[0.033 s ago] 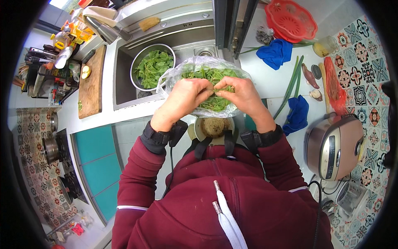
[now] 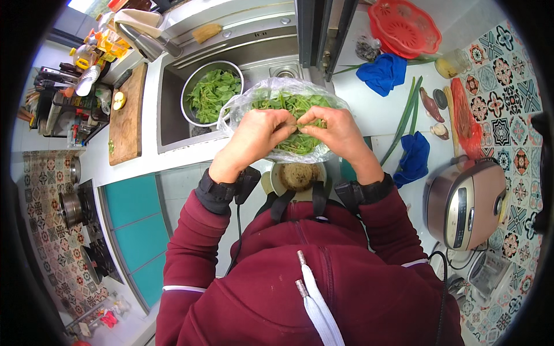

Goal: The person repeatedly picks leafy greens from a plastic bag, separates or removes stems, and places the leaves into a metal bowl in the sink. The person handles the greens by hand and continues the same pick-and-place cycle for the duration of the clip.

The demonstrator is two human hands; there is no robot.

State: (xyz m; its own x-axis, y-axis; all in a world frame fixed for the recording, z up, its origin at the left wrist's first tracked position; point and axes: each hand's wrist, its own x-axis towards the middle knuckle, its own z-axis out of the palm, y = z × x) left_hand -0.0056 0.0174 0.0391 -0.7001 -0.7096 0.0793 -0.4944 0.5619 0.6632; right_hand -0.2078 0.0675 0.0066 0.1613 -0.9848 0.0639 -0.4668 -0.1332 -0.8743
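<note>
Over a clear plastic bag (image 2: 248, 105) full of leafy greens (image 2: 300, 104), my left hand (image 2: 258, 134) and my right hand (image 2: 336, 130) meet fingertip to fingertip. Both are closed in a pinch on a small piece of leafy green; most of it is hidden by the fingers. The bag stands open at the sink's near edge. To its left, a round metal bowl (image 2: 183, 106) inside the sink (image 2: 168, 124) holds picked green leaves (image 2: 213, 92).
A wooden cutting board (image 2: 126, 130) with a cut fruit (image 2: 119, 101) lies left of the sink. On the right are blue cloths (image 2: 382, 75), green onions (image 2: 408, 109), a red plastic basket (image 2: 405, 29) and a rice cooker (image 2: 467, 205). Below the bag stands a round container (image 2: 278, 179).
</note>
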